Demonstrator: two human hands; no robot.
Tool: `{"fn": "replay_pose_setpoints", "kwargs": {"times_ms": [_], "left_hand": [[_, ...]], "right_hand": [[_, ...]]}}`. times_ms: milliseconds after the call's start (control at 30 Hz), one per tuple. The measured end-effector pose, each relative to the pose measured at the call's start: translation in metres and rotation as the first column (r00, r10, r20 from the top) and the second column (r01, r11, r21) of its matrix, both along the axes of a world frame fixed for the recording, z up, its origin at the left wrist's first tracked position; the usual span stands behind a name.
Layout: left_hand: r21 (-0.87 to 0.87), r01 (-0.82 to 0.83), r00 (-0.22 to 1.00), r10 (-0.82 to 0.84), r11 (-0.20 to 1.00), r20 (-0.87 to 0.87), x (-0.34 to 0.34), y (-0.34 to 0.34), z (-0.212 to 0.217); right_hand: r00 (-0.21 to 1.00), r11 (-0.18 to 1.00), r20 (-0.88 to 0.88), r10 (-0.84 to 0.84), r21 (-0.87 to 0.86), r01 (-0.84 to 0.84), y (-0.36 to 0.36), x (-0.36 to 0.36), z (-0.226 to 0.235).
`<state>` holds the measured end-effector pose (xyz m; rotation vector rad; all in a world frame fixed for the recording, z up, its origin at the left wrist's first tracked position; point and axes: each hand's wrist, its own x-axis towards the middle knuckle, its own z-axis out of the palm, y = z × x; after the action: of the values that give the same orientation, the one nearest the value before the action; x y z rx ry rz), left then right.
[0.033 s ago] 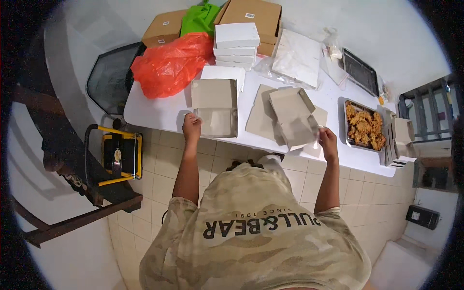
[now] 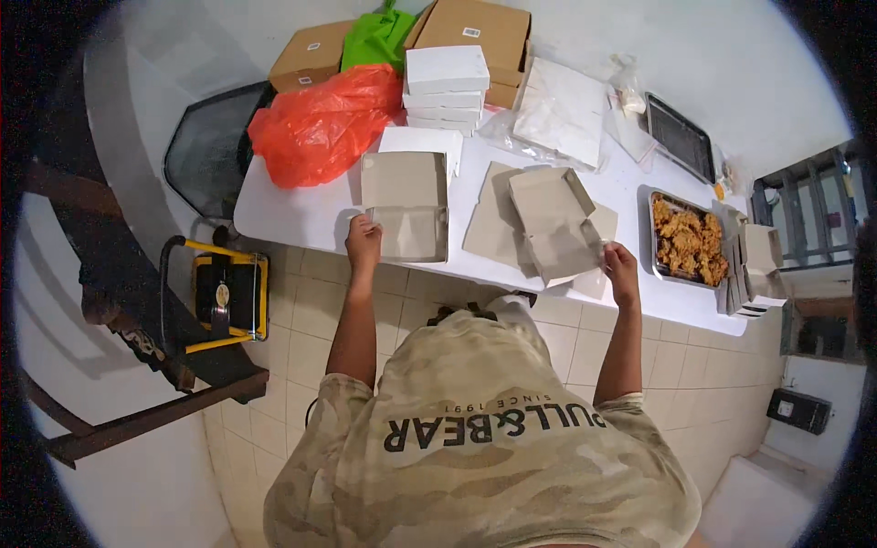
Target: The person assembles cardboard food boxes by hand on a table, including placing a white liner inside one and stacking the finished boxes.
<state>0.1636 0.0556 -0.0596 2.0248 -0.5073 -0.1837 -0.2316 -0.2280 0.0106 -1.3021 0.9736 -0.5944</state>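
Open box (image 2: 406,210) is pinched at its edge by the left fingers (image 2: 364,223), while the right fingers (image 2: 611,250) grip an angled box (image 2: 557,222).

Okay, so I'm counting two open, grey-lined rectangular cardboard boxes (image 2: 405,180) (image 2: 553,205) on one white tabletop (image 2: 301,215). At least four closed white cardboard boxes (image 2: 447,71) are stacking up, and I'm seeing at least two brown cardboard cartons (image 2: 311,59) (image 2: 477,29). One crinkly red plastic bag (image 2: 324,128) and one bright green bag (image 2: 377,38) are showing too. Rectangular trays (image 2: 655,228) (image 2: 681,137) are totalling two. Golden-brown fried pieces (image 2: 690,239) are overlapping too much, so I'm not getting a number there.
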Motion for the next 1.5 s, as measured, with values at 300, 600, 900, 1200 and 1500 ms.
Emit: {"fn": "replay_pose_setpoints", "kwargs": {"times_ms": [300, 600, 900, 1200, 1500], "left_hand": [[0.179, -0.046, 0.771, -0.079, 0.983, 0.632, -0.05, -0.026, 0.063], [-0.196, 0.527, 0.546, -0.506, 0.827, -0.668, -0.207, -0.112, 0.024], [-0.116, 0.481, 0.531, -0.393, 0.869, -0.751, -0.259, -0.134, -0.014], [-0.066, 0.237, 0.679, -0.214, 0.969, -0.702, -0.284, -0.126, -0.031], [0.16, 0.196, 0.896, -0.111, 0.967, -0.429, -0.308, -0.136, 0.001]], "right_hand": [[0.948, 0.926, -0.308, 0.083, -0.327, -0.187, -0.043, 0.006, -0.012], [0.826, 0.844, -0.514, 0.23, -0.317, -0.432, -0.062, -0.004, -0.013], [0.878, 0.882, -0.178, 0.444, -0.084, -0.463, -0.069, -0.007, -0.041], [0.904, 0.899, -0.151, 0.4, -0.127, -0.419, -0.099, -0.009, -0.069], [0.889, 0.848, -0.327, 0.322, -0.318, -0.424, -0.086, -0.013, -0.06]]}}
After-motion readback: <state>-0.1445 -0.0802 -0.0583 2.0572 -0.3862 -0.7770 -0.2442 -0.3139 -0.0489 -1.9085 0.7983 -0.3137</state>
